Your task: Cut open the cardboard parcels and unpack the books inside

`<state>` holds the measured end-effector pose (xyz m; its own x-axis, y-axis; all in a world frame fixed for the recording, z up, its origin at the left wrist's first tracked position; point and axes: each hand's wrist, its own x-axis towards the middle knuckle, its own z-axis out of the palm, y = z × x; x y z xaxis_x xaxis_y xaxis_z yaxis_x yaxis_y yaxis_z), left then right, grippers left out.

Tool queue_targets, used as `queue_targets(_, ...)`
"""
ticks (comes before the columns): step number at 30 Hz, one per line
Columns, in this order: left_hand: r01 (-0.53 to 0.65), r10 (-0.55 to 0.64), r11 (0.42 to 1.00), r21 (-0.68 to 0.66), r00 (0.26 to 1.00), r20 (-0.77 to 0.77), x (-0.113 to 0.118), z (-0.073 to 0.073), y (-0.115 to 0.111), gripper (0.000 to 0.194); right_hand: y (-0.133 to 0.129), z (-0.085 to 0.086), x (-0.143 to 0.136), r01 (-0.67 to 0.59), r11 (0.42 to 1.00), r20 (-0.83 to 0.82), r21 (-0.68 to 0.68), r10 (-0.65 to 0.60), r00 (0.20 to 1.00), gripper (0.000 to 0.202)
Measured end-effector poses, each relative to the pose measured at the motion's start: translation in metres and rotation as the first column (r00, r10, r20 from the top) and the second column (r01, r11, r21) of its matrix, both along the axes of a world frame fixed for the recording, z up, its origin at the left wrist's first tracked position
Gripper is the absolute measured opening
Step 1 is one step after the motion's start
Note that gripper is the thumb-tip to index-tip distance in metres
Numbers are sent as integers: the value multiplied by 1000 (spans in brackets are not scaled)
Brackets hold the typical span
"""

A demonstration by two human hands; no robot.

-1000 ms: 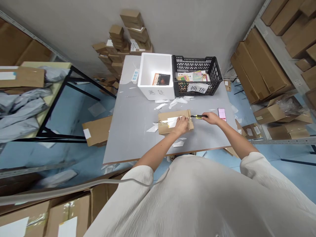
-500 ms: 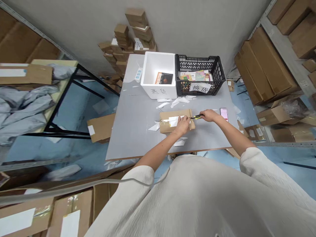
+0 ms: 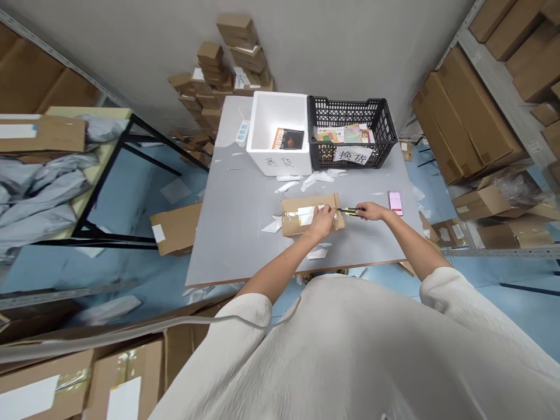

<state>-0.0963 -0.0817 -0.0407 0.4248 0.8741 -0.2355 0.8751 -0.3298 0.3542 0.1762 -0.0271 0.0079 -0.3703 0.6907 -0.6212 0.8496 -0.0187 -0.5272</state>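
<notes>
A taped brown cardboard box (image 3: 291, 227) with a white label (image 3: 305, 215) lies on the grey table (image 3: 236, 233). Curled over its top near the right end, my left hand (image 3: 322, 223) holds it against the tabletop. My right hand (image 3: 370, 211) is closed round the handle of a black-and-yellow utility knife (image 3: 351, 210), just right of the box. The knife points left, its tip at the box's right end beside my left fingers. Whether the blade is in the cardboard I cannot tell.
Behind the box stand a white foam bin (image 3: 279, 163) and a black plastic crate (image 3: 385, 140), both holding books or booklets. A phone (image 3: 395, 203) lies at the right. Paper scraps (image 3: 317, 178) surround the box. Cardboard boxes (image 3: 245, 58) are stacked by the wall.
My right hand and the knife have shifted slightly right and down, and more of the knife shows. My left hand stays on the box. The whole view has slid slightly left.
</notes>
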Motion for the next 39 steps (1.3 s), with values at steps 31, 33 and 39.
queue_targets(31,-160,152,977,140,986,66,-30,-11,24,74,-34,2,6,-162,890,82,427,141,987,41)
queue_targets(33,-153,147,980,125,988,50,-29,-12,26,78,-37,2,2,-235,858,184,457,168,969,44)
queue_targets(39,-195,190,978,75,980,66,-28,-12,30,83,-42,-2,-4,-288,813,269,506,169,948,49)
